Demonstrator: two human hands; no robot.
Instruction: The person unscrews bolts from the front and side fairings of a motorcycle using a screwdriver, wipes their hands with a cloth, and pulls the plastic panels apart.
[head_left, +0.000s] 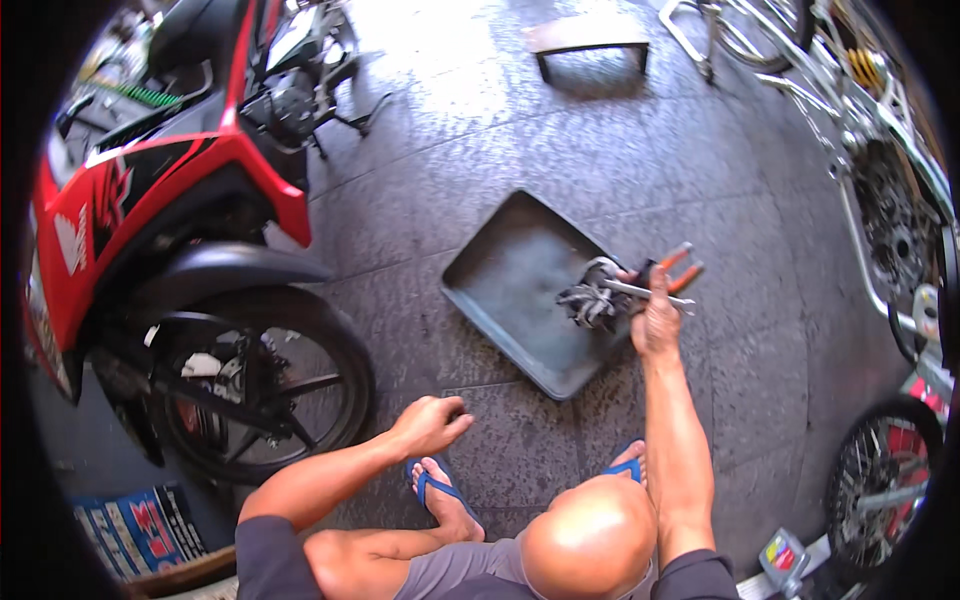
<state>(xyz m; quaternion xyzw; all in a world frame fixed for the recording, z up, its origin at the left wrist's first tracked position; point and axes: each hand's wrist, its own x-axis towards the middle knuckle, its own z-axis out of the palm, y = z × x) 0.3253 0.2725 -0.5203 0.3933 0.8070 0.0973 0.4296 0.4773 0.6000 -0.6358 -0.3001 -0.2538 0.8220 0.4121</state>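
Note:
My right hand (655, 320) grips a bundle of metal tools (590, 300), among them several silver wrenches and orange-handled pliers (682, 270), over the right side of a shallow dark metal tray (510, 275) on the floor. Exactly which tools are in the bundle is hard to make out. My left hand (435, 425) hangs in the air left of my feet and below the tray, near the scooter's front wheel, with loosely bent fingers apart and nothing visible in them.
A red-and-black scooter (155, 170) stands at left, with its black wheel (260, 390) beside me. A low step stool (585, 40) is at top. A stripped motorcycle frame (850, 210), a loose wheel (880, 495) and a plastic bottle (783, 560) are at right. Tiled floor (760, 330) surrounds the tray.

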